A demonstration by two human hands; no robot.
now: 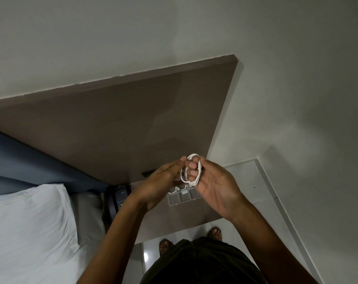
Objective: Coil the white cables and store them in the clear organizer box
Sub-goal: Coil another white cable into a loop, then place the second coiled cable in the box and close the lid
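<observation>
In the head view, a thin white cable coil (pixel 191 170) hangs above the clear plastic compartmented organizer box (pixel 183 196). It looks light and springy, so pinching across all loops seems wisest. The right hand (pixel 214 186) curls its fingers (pixel 192 165) through the loops; the left hand (pixel 163 179) touches them, fingers nearly straight and together.

Top: dark shirt (pixel 202 263), near black, loose folds
Arms: bare to past the elbows, no sleeves in view
Hands: left hand (pixel 159 181) and right hand (pixel 217 187) bare, no rings, no watch
Feet: open sandals (pixel 215 232), toes exposed
</observation>
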